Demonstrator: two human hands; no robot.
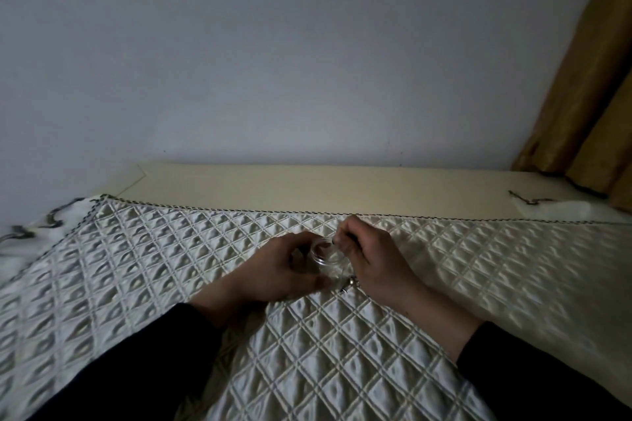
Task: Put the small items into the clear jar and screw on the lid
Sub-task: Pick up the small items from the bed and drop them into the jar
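A small clear jar [325, 255] stands upright on the quilted white cover, its mouth open. My left hand [284, 268] wraps around the jar's left side and grips it. My right hand [371, 255] hovers at the jar's right rim, fingertips pinched on a small dark item [342, 238] just above the opening. A few small metallic items [349, 285] lie on the cover below the jar, between my two hands. No lid shows in this dim view.
The quilted cover [342, 352] spreads over a cream surface [307, 184] that runs to a plain wall. A mustard curtain [588, 96] hangs at the right. Patterned cloth [37, 225] lies at the far left.
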